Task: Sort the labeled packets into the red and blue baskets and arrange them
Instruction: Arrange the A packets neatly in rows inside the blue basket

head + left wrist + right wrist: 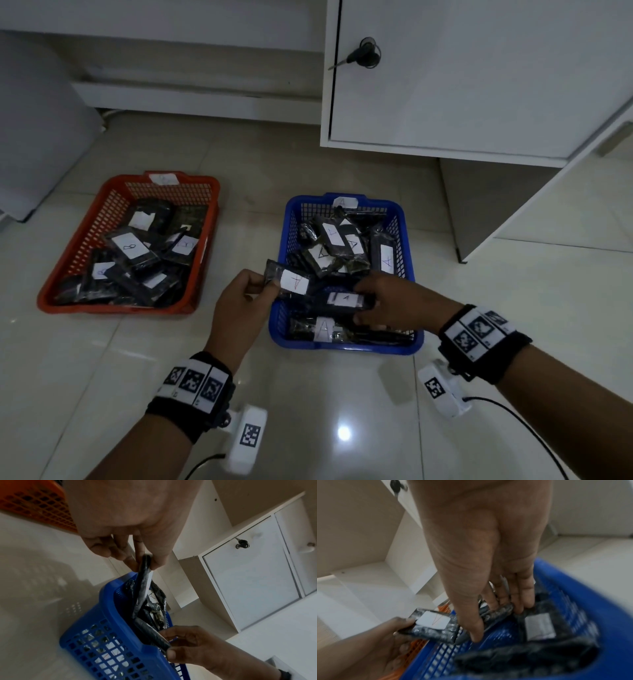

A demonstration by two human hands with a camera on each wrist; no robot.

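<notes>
A blue basket (409, 345) on the floor holds several dark packets with white labels marked A. To its left a red basket (54, 301) holds several packets marked B. My left hand (245, 299) pinches one A packet (294, 281) by its end over the blue basket's left rim; the same packet (143, 582) shows edge-on in the left wrist view, with its label up (433, 623) in the right wrist view. My right hand (383, 301) grips another A packet (344, 300) inside the blue basket (599, 601), fingers (520, 601) curled over its far edge and thumb on the near one.
A white cabinet (479, 68) with a key in its door stands behind the blue basket, its side panel reaching the floor at the right. White furniture lines the back wall. The floor (308, 394) is glossy pale tile. A cable (513, 414) trails from the right wrist camera.
</notes>
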